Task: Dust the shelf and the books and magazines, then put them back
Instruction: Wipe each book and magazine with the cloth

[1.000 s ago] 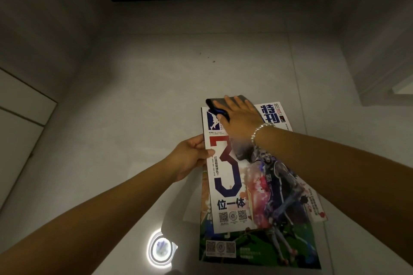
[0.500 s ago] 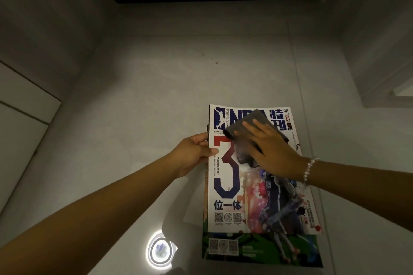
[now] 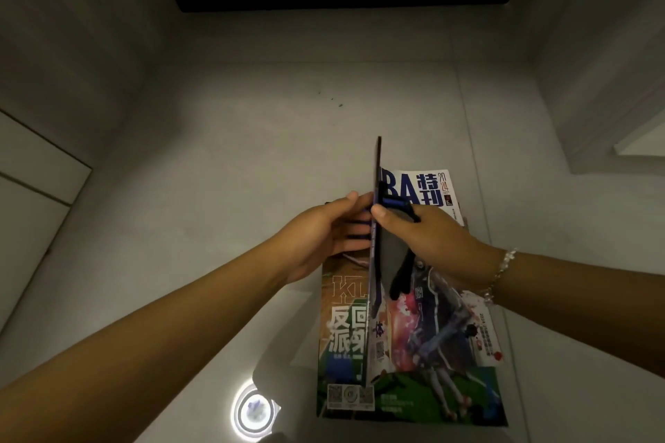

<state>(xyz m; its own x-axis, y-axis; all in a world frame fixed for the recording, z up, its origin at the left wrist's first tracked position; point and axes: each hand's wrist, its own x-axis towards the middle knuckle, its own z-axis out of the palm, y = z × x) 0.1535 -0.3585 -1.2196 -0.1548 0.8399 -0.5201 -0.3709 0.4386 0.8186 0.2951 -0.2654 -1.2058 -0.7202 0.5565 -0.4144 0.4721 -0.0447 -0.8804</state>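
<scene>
We hold the top magazine (image 3: 437,302) tipped up on edge over the green magazine (image 3: 345,342) on the floor (image 3: 252,155), left hand (image 3: 324,230) and right hand (image 3: 428,241), which also holds a dark cloth (image 3: 401,280), gripping its raised edge.

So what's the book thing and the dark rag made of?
The top magazine, held up on its edge by both hands, looks like thin glossy printed paper: its cover bends. The dark cloth under the right hand looks like soft fabric, hanging limp; which kind is unclear.
</scene>
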